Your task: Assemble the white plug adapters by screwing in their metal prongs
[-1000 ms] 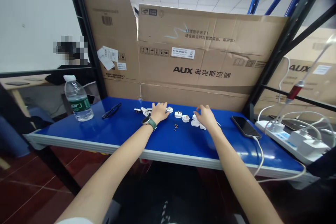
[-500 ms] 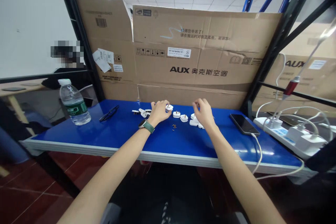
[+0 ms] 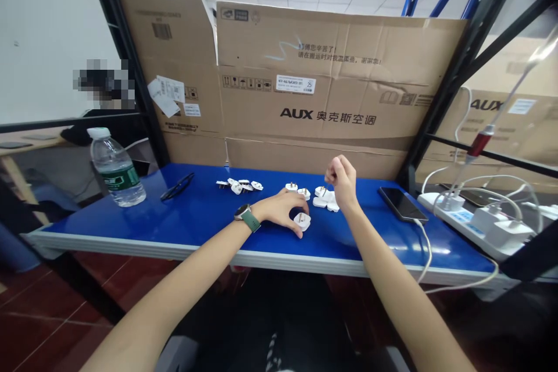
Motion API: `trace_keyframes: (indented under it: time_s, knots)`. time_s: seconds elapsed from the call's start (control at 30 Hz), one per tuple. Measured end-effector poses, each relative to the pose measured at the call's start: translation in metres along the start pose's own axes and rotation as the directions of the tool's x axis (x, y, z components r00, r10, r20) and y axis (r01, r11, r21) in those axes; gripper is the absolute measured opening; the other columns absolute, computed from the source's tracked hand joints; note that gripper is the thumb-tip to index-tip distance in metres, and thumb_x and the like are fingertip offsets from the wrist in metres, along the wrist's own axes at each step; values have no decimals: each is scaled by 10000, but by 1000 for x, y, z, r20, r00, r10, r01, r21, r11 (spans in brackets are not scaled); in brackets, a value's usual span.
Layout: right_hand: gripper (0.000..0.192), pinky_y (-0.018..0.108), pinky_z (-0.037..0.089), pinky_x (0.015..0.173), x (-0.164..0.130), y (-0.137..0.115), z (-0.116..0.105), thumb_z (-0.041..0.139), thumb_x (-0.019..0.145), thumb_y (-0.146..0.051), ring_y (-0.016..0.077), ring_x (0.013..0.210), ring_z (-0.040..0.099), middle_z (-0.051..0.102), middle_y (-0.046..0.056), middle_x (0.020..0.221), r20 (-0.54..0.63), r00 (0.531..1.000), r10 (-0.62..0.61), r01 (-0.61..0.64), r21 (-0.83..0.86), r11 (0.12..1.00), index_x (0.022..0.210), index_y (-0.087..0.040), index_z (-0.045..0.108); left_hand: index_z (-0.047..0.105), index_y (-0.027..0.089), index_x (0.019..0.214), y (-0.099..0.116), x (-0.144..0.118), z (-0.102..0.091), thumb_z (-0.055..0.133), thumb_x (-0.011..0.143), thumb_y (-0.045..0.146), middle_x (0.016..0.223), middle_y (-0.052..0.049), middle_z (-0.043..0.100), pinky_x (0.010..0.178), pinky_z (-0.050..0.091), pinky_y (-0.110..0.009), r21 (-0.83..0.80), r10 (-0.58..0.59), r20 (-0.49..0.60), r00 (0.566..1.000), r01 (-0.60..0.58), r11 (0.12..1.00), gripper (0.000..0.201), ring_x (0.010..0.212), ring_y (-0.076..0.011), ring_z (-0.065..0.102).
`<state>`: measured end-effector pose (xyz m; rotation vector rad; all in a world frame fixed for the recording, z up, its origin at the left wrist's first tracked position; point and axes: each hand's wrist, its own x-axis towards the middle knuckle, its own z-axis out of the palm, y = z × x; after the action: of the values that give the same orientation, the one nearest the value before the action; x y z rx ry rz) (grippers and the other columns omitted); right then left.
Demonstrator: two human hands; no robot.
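The left grip (image 3: 283,210) pinches a white plug (image 3: 302,221), apparently positioning it, steadiness needed next; the right grip (image 3: 342,179) is curled closed, contents unclear.

A white plug (image 3: 303,221), metal pins showing on its upper side, sits between the thumb and fingers of the left hand (image 3: 283,208). Two similar plugs (image 3: 304,193) stand pins-up just beyond those fingers. White pieces (image 3: 319,202) cluster near the right hand's (image 3: 342,179) curled fingers.
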<state>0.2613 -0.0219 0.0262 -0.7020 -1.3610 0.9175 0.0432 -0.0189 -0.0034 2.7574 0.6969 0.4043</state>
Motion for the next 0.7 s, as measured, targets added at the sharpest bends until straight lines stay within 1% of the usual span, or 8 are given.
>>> trace_keyframes:
  time_s: [0.03, 0.13, 0.3, 0.43, 0.5, 0.57, 0.63, 0.7]
  knots:
    - [425, 268, 301, 552, 1, 0, 1, 542, 952, -564, 133, 570, 288, 323, -33, 713, -34, 998, -52, 56, 123, 991, 752, -238, 356, 718, 309, 1203, -1, -1, 0, 853, 687, 650, 1277, -58, 707, 1135, 308, -421, -8, -25, 19, 1000, 25, 1000, 634, 1273, -320, 586]
    - [499, 249, 240, 485, 2, 0, 3, 554, 929, -614, 115, 511, 209, 264, -52, 665, 75, 997, 31, -54, 322, 945, 725, -235, 301, 662, 369, 1351, -2, -5, -4, 861, 716, 581, 1383, -35, 673, 1176, 283, -425, -91, -37, 29, 999, 40, 995, 698, 1351, -317, 548]
    - [592, 233, 191, 437, -2, -2, 4, 569, 928, -640, 106, 475, 147, 217, -61, 599, 260, 957, 130, -241, 456, 857, 678, -222, 232, 720, 398, 1292, -4, -8, -11, 753, 868, 477, 1313, 5, 725, 1144, 353, -373, -205, 57, 46, 997, -47, 978, 433, 1275, -258, 617]
    - [671, 241, 213, 436, -5, 3, 9, 503, 946, -698, 111, 465, 165, 201, -49, 550, 334, 933, 134, -296, 500, 814, 615, -216, 172, 775, 373, 1188, -7, -4, -7, 782, 842, 494, 1228, -13, 762, 1142, 335, -412, -147, 5, 26, 1000, -2, 989, 366, 1243, -281, 627]
    - [697, 246, 229, 437, -6, 6, 11, 460, 950, -736, 114, 462, 181, 199, -44, 532, 356, 924, 137, -311, 492, 813, 590, -220, 161, 780, 361, 1166, -7, -3, -5, 848, 759, 526, 1221, -22, 759, 1143, 330, -429, -121, -30, -4, 1000, 29, 992, 443, 1245, -299, 622]
    - [714, 250, 234, 434, -6, 9, 12, 438, 946, -763, 113, 457, 181, 193, -44, 519, 377, 916, 136, -320, 484, 815, 571, -222, 161, 736, 375, 1260, -5, -3, -5, 887, 699, 539, 1323, -24, 713, 1151, 335, -432, -138, -41, -16, 999, 39, 990, 603, 1304, -309, 589]
    - [728, 249, 226, 432, -6, 10, 13, 429, 941, -780, 109, 452, 179, 187, -45, 512, 386, 913, 129, -319, 480, 818, 559, -220, 164, 669, 396, 1365, -4, -4, -6, 890, 707, 513, 1414, -19, 662, 1168, 337, -425, -192, -26, -2, 1000, 25, 981, 704, 1361, -302, 555]
    - [738, 246, 216, 435, -6, 12, 13, 420, 937, -793, 107, 452, 184, 189, -44, 511, 393, 911, 126, -317, 471, 823, 550, -217, 168, 672, 406, 1363, -4, -4, -7, 862, 763, 461, 1389, -8, 681, 1185, 330, -416, -233, 9, 18, 1000, -5, 972, 632, 1358, -282, 563]
